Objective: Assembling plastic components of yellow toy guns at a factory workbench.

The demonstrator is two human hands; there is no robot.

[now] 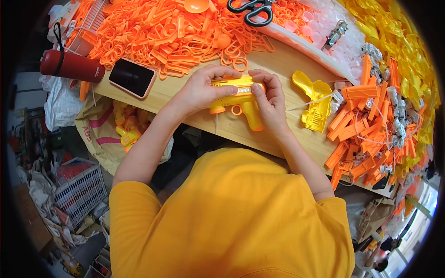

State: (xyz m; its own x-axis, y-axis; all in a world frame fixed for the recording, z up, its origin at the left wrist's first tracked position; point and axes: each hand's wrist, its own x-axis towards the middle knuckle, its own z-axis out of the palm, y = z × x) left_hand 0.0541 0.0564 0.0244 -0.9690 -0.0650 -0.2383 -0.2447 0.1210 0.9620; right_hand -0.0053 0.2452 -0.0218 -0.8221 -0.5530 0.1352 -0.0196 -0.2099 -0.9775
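Both my hands hold a yellow toy bubble gun (251,111) above the front of the wooden table. My left hand (211,88) grips its left end, thumb along the side and fingers over the top. My right hand (270,95) closes on the other end above the handle, thumb pressed to the side. An orange ring trigger (236,110) shows under the gun's body. Right of my right hand lies an open yellow gun shell half (317,104), its ribbed inside facing up. A thin pale strand crosses it.
Orange plastic parts (153,32) heap at the back, with black scissors (252,10) beside them. A phone (132,78) and red bottle (73,66) sit left. Orange parts with wired motors (366,120) pile right, before yellow shells (394,28). A sack (95,134) stands below the table edge.
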